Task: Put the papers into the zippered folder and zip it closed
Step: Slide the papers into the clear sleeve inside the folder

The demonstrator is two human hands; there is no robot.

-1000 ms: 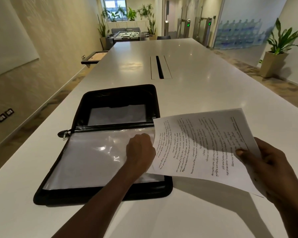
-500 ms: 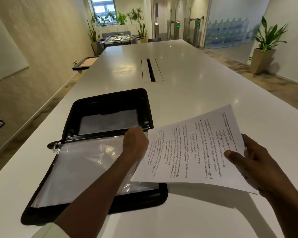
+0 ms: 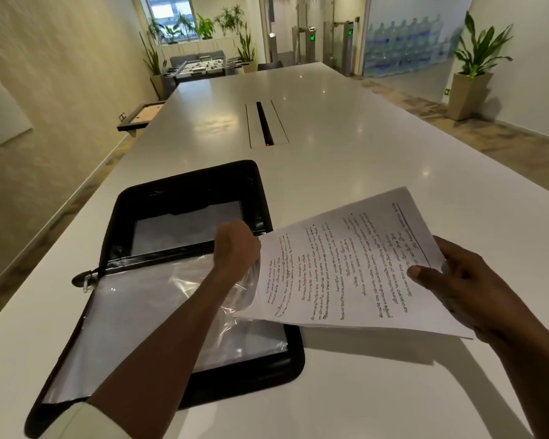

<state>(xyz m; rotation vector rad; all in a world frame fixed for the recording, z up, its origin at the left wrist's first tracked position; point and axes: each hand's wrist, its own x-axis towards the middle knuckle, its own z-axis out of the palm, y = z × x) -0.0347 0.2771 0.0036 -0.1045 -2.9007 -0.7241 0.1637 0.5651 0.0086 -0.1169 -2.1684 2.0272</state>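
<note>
So the loading step is being worked on right now, nothing's zipped yet. The zippered folder (image 3: 184, 191) is lying wide open on the white table (image 3: 362, 147), near its left edge, with the zipper pull (image 3: 86, 282) hanging out at the spine on the left.

The papers (image 3: 346, 270), a printed stack, are being held up off the table by the right hand (image 3: 457, 289), pinched at their right edge with the thumb on top. Their left edge is being angled down over the folder's right side. The clear plastic sleeve (image 3: 140, 318) on the near half is being pulled up at its far right corner by the left hand (image 3: 235, 248), fingers curled on the plastic, so a mouth is being opened for the stack.

Next move, I'd guess: the stack's leading edge needs to be lined up with that gap and slid in flat while the sleeve is being kept lifted. Floppy crinkly plastic is probably going to catch the corners, and the left forearm is lying right across the sleeve, so room is tight.

Around it: a cable slot (image 3: 265, 125) in the table further back, a potted plant (image 3: 473, 77) by the right wall, a foosball table (image 3: 203, 66) far off. None of it is getting in the way.
</note>
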